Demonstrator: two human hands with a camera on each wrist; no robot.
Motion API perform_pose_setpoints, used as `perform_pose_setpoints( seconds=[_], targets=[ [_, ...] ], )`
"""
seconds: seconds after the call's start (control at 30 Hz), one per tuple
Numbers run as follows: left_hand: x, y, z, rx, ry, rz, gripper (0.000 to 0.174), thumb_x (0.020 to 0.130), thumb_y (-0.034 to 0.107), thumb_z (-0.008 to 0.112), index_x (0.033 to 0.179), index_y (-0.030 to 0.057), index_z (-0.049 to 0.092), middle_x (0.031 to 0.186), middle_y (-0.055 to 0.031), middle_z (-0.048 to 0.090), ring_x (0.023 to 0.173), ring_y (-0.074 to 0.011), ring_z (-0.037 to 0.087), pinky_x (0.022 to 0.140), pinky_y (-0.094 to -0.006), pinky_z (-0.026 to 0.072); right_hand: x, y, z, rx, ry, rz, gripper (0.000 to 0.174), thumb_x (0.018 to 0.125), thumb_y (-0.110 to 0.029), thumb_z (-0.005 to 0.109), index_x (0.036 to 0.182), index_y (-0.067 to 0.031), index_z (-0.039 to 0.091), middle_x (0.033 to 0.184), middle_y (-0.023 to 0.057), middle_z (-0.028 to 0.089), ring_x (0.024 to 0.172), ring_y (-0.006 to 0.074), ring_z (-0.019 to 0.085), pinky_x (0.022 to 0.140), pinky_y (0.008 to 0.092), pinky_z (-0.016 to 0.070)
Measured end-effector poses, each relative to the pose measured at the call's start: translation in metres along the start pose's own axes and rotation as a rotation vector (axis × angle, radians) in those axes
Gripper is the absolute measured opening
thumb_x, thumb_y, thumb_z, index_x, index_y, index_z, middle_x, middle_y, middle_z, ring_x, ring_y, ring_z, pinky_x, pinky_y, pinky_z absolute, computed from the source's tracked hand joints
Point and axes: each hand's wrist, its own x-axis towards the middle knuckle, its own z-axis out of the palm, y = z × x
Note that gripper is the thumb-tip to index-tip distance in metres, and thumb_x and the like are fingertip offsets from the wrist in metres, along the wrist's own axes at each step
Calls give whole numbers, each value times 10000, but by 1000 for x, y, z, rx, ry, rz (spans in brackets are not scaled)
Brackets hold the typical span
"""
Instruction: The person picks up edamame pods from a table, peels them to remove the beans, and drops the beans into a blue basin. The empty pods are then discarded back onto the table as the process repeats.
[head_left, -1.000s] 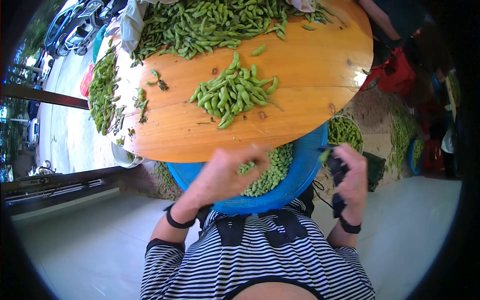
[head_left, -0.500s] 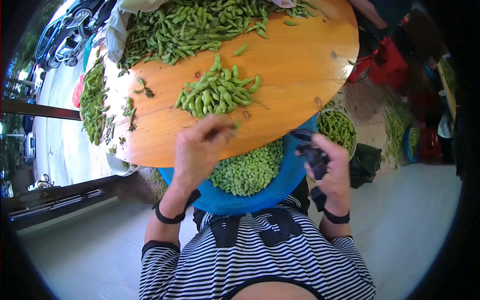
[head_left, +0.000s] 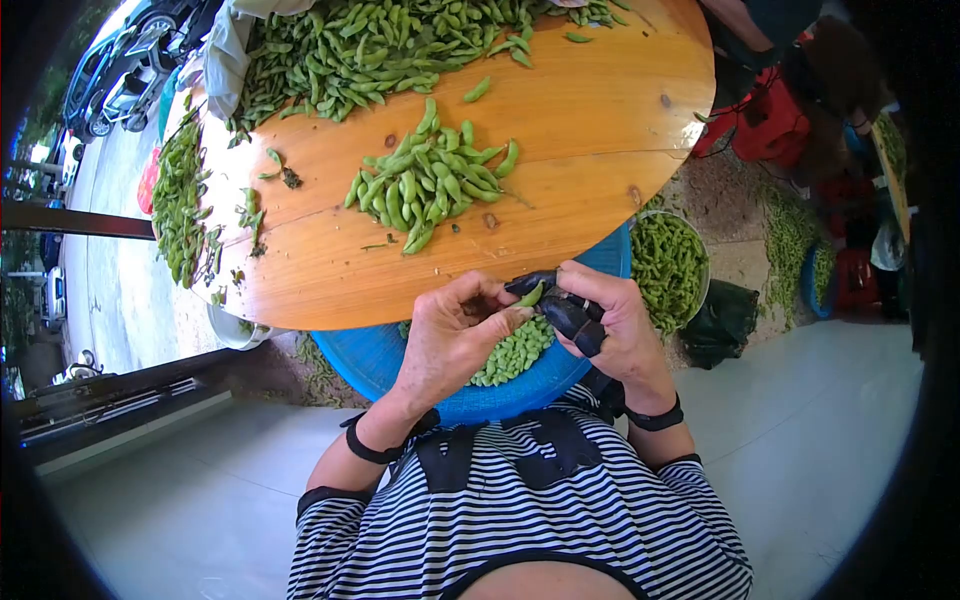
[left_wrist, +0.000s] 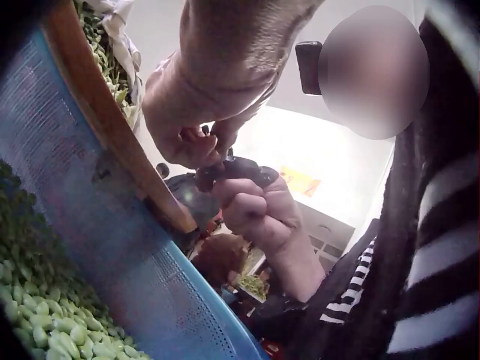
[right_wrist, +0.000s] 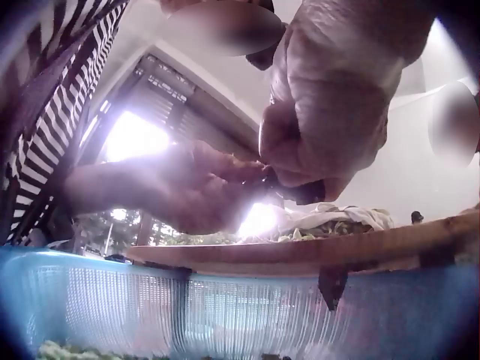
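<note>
Between both hands, over the blue basket (head_left: 350, 368), is a green soybean pod (head_left: 531, 296). My left hand (head_left: 448, 335) pinches it with thumb and fingers from the left. My right hand (head_left: 622, 325), with black coverings (head_left: 572, 324) on thumb and forefinger, grips the pod's other side. In the left wrist view the hands meet above the basket, the pod hidden by the fingers. Loose shelled beans (head_left: 512, 360) lie in the basket below. A small heap of pods (head_left: 430, 185) sits on the wooden table (head_left: 590, 150) just beyond the hands.
A large pile of pods (head_left: 370, 55) covers the table's far side, with stalky pods (head_left: 180, 200) along its left edge. A white bucket of pods (head_left: 668, 268) stands on the floor to the right, near a dark bag (head_left: 722, 325). The table edge overhangs the basket.
My left hand reached over the table's near edge by the small heap, then drew back over the basket. The right hand moved left and inward; both now meet at a pod.
</note>
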Motion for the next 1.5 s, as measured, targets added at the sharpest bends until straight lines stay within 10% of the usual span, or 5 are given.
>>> perform_pose_setpoints(
  seconds=[0.37,0.53,0.83,1.17,1.5],
  targets=[
    [-2,-5,3,-81,27,33,148,838,0,722,937,-23,615,772,-45,632,697,-102,592,635,-220,488,0,2,-5,-199,-9,-229,208,790,-23,668,978,36,599,792,76,475,703,165,488,637,276,389],
    [-1,-22,4,-936,-314,-322,93,873,21,686,872,36,594,751,-44,621,614,-94,557,524,-222,432,-8,3,-7,638,-97,353,248,741,24,681,974,37,596,760,46,468,693,133,490,607,281,391],
    [-10,-27,6,298,17,139,164,895,114,697,816,-7,619,699,-35,627,568,-70,545,511,-223,438,-7,-7,12,-223,101,-171,195,787,4,653,973,40,604,762,84,498,656,188,487,585,291,387],
    [2,-8,-13,-86,-326,-150,287,1037,208,454,972,-29,601,735,-59,615,573,-106,544,495,-225,437,-8,-4,25,-288,141,-151,285,713,53,646,995,36,607,782,110,487,675,243,535,607,302,425],
    [-9,-12,15,-154,-9,-132,228,935,68,371,982,-29,572,728,-5,495,665,-85,442,576,-254,406,-2,2,35,-421,282,-303,223,712,19,647,926,24,585,755,115,436,646,280,513,564,322,396]
  ],
)
